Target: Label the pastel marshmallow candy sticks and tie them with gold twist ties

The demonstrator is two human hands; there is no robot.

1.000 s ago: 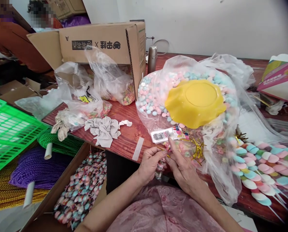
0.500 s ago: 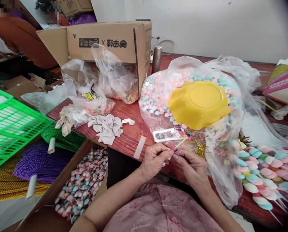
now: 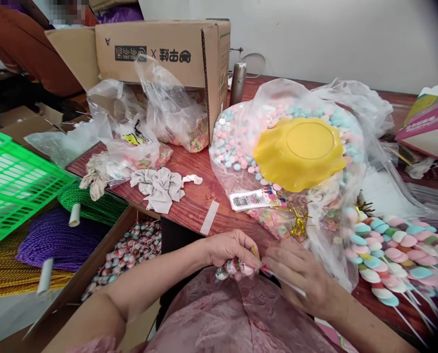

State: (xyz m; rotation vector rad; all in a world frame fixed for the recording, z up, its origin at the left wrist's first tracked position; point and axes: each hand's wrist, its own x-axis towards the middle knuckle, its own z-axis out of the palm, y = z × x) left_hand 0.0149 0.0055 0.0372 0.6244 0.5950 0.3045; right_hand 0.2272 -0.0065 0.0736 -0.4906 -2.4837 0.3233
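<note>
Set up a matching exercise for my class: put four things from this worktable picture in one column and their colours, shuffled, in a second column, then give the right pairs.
Things
1. upturned bowl
2. slatted crate
3. cardboard box
4. crumpled cloth

Colours
A. brown
B. grey
C. yellow
D. green

Pairs: 1-C, 2-D, 3-A, 4-B
</note>
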